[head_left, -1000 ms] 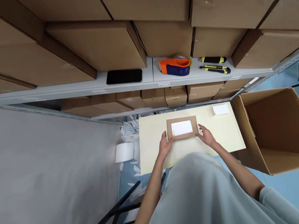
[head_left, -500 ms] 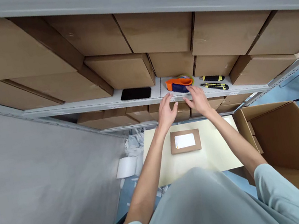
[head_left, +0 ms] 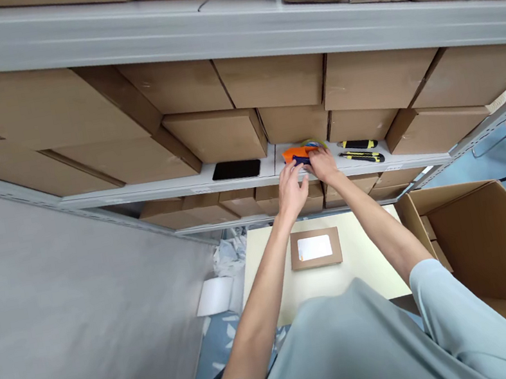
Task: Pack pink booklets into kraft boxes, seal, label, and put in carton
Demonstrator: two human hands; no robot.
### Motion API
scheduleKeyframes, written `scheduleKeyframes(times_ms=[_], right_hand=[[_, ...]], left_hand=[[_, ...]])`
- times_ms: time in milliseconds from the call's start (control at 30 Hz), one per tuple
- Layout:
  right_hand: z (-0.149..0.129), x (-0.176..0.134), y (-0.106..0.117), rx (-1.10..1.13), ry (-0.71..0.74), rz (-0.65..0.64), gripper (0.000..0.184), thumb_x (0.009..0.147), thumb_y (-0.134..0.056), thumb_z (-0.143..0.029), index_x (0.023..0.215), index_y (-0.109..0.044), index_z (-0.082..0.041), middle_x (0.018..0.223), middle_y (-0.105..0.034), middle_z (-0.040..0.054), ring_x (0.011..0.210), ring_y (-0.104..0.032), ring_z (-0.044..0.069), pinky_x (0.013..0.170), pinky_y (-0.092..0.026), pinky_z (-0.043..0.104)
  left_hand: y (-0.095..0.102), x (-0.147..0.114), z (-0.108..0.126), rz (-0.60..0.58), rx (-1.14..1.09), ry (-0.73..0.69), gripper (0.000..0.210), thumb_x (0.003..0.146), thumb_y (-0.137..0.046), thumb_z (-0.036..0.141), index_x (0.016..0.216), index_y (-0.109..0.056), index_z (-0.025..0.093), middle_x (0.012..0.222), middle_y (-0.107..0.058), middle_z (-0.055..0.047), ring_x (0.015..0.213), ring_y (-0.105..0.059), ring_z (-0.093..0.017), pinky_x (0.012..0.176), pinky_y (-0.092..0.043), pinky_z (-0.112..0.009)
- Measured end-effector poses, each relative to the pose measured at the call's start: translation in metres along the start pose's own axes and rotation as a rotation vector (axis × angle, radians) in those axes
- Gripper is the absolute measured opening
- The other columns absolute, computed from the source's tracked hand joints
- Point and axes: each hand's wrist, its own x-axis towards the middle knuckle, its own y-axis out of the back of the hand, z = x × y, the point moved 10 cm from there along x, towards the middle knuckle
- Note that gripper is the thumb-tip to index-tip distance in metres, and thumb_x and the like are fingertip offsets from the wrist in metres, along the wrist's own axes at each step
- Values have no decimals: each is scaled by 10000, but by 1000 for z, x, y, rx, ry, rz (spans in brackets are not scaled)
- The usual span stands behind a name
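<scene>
On the shelf in front of me lies an orange and dark blue tape dispenser (head_left: pixel 294 153), with a yellow-green roll edge showing behind it. My right hand (head_left: pixel 323 165) is closed over its right side, covering part of it. My left hand (head_left: pixel 291 192) is at its front left corner, fingers apart; whether the fingertips touch it is hard to see. To the right lie two black and yellow box cutters (head_left: pixel 360 151). A black phone (head_left: pixel 236 169) rests to the left. Below, a closed carton (head_left: pixel 295 250) with a white label sits on a pale table (head_left: pixel 271 291).
Cardboard boxes (head_left: pixel 272 78) fill the shelves above and below. A shelf beam (head_left: pixel 225 31) crosses overhead. A large open carton (head_left: pixel 502 243) stands at the right of the table. A grey wall (head_left: pixel 83 311) rises at the left, with white paper (head_left: pixel 215 295) beside the table.
Both hands have come onto the tape dispenser area, and my right hand has closed on the dispenser. The head view has tilted up slightly, showing more of the upper shelf.
</scene>
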Motion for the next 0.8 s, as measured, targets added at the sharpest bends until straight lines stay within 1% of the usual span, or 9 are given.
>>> scheduleKeyframes(times_ms=[100,200,267,333,400,467,600,700,800], right_hand=[[-8,-34,1,31,77,24,468,1112,-599,-373,1403,-657,-11,1330,-736,299,1356,-620,421,1247,-409,574],[-10,-95,-9,135,93,60,543,1144,-494,-532,1403,-641,-78,1195,-764,265,1214,-700,421,1153,-503,576],[-10,-144,-31,236,47,12,577,1134,-471,-630,1371,-631,-128,1082,-776,221,1080,-749,404,1017,-584,541],[-14,-191,-57,343,-6,-63,554,1119,-490,-670,1302,-630,-166,1024,-779,187,995,-772,382,913,-615,496],[-18,-231,-82,442,-65,-128,496,1106,-530,-668,1232,-632,-199,1009,-781,162,966,-785,364,866,-620,461],[-18,-261,-104,527,-154,-188,452,1080,-583,-658,1193,-630,-223,991,-782,136,942,-791,354,826,-616,435],[-6,-297,-134,701,-342,-261,470,1000,-654,-700,1128,-636,-248,931,-775,79,867,-778,317,756,-598,393],[-3,-308,-140,884,-372,-249,558,973,-612,-782,1054,-643,-231,916,-765,58,834,-743,268,757,-596,370],[-1,-316,-139,983,-384,-218,629,951,-605,-832,1039,-652,-211,926,-757,60,830,-715,247,775,-599,367]], left_hand=[[12,-38,-3,39,-57,52,391,1071,-568,316,1426,-701,220,1609,-622,-144,1549,-535,-313,1336,-430,-527],[14,-94,-16,72,-196,155,378,1079,-570,365,1411,-696,235,1583,-650,-136,1522,-580,-299,1323,-448,-509],[-5,-136,-30,19,-359,291,396,1060,-596,423,1386,-694,219,1489,-714,-151,1408,-682,-303,1251,-526,-507],[-37,-178,-38,-96,-571,431,426,1015,-638,481,1319,-700,190,1321,-787,-156,1229,-779,-303,1133,-613,-495],[-66,-214,-37,-194,-742,526,428,968,-676,512,1239,-704,182,1180,-818,-135,1114,-812,-293,1046,-652,-470],[-82,-241,-32,-255,-812,575,381,938,-707,497,1161,-705,188,1107,-822,-112,1075,-814,-281,1010,-659,-441],[-94,-272,-22,-353,-739,626,261,904,-745,384,1075,-710,189,989,-813,-80,962,-808,-256,960,-661,-413],[-95,-282,-15,-384,-659,629,283,886,-752,306,1143,-727,189,1046,-825,-89,972,-803,-263,984,-653,-436],[-96,-286,-11,-426,-609,602,293,895,-744,301,1168,-743,194,1104,-831,-101,1028,-806,-288,1005,-647,-462]])
